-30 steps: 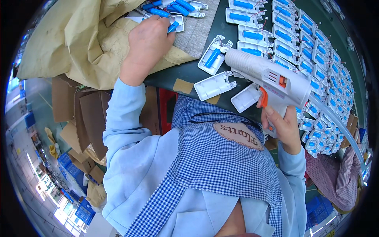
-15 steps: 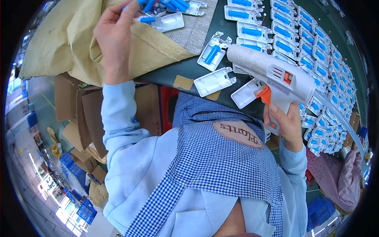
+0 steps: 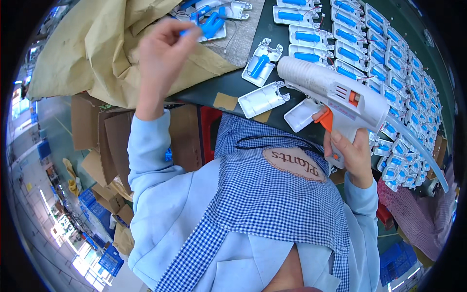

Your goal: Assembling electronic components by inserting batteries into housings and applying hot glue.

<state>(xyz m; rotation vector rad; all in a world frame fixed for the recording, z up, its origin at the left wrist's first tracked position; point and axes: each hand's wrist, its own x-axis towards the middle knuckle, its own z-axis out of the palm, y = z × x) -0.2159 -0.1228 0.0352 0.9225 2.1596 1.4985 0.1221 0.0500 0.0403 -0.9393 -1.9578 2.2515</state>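
Observation:
My right hand [image 3: 352, 151] grips the handle of a white hot glue gun [image 3: 331, 80], with a finger at its orange trigger. The nozzle end points left, above the white plastic shells. Blurred by motion, my left hand [image 3: 168, 61] is pinched at the upper left; a bit of blue battery cell [image 3: 184, 33] shows at its fingertips, mostly hidden. Just beyond it lie loose blue battery cells [image 3: 212, 25] with thin wires. Near the table edge is an empty white shell [image 3: 264, 100]. Another empty shell [image 3: 300, 116] lies partly under the gun. One shell with a blue cell [image 3: 260, 65] sits behind them.
Rows of white shells with blue cells [image 3: 348, 36] cover the table's right side. Brown paper [image 3: 104, 53] drapes over the left edge, above cardboard boxes [image 3: 116, 141]. A clear glue stick [image 3: 423, 146] sticks out behind the gun. Another person's sleeve [image 3: 408, 209] is at the right.
My left hand has moved right and slightly nearer, and blue cells now show just beyond its fingertips. The right hand and glue gun stay almost in place.

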